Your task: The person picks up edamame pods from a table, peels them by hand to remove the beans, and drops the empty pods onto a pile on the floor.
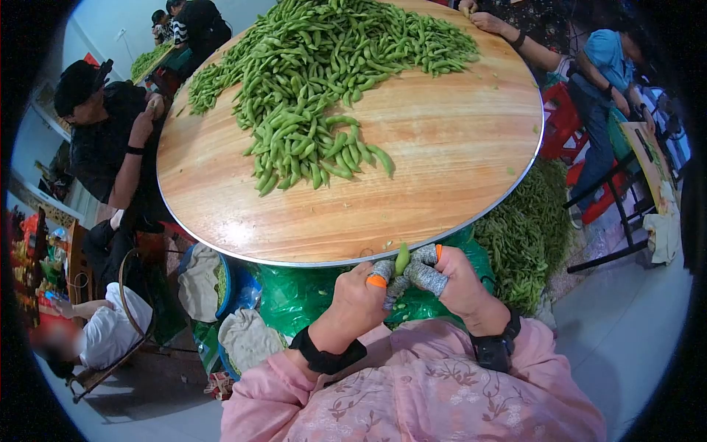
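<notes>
My left hand (361, 295) and my right hand (449, 280) meet just below the near edge of the round wooden table (368, 214). Grey finger covers and orange bands are on the fingers of both. Between the fingertips a single green pod (402, 259) stands nearly upright, gripped from both sides. The fingers of each hand are curled closed. Further up the table lies a big heap of green pods (317, 81), its lower end reaching the middle of the tabletop.
Green plastic (294, 298) hangs below the table edge. Cloth-covered tubs (202, 283) stand at lower left, and a pile of pods (526, 228) is on the floor at right. People sit left and upper right; a co-worker's hand (490, 22) is at the far edge.
</notes>
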A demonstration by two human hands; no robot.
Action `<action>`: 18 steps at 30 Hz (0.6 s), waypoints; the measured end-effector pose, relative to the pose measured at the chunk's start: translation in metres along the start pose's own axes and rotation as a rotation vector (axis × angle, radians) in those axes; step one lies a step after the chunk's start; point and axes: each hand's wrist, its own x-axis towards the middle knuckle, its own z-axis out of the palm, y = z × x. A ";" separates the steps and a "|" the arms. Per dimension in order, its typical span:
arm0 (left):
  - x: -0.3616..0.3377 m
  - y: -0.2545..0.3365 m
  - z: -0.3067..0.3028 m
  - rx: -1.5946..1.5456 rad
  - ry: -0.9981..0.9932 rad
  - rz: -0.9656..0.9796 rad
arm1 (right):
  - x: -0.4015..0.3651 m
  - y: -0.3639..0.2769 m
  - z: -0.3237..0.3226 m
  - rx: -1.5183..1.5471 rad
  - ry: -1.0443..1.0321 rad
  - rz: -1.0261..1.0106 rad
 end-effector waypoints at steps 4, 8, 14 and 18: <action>0.001 0.003 0.002 -0.367 0.127 -0.073 | 0.002 0.006 0.003 0.032 0.027 -0.054; 0.000 0.010 -0.002 -0.719 0.106 -0.344 | 0.002 0.008 0.000 -0.028 -0.020 -0.081; 0.003 0.012 -0.011 -0.614 0.050 -0.234 | -0.001 -0.011 -0.004 0.214 0.017 0.022; 0.002 0.006 -0.019 -0.774 -0.131 -0.222 | 0.000 -0.014 -0.008 0.288 -0.043 0.119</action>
